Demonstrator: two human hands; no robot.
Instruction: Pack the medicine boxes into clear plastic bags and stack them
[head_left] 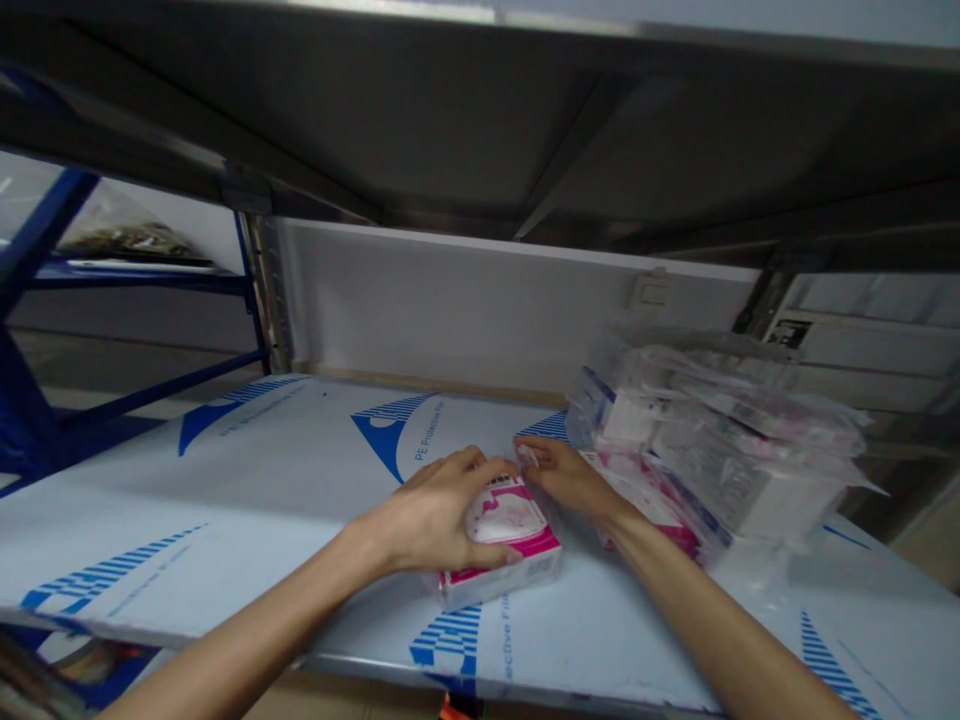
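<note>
A small pink and white box wrapped in clear plastic lies on the white shelf board near its front edge. My left hand lies over the box's left side, fingers curled round it. At the box's far right corner, my right hand has its fingers closed on the wrapping. Just right of that hand sits a pile of similar plastic-wrapped boxes.
The shelf board is covered in white protective film with blue print. Another metal shelf hangs low overhead. A blue rack frame stands at the left with a bag on it. A white wall panel closes the back.
</note>
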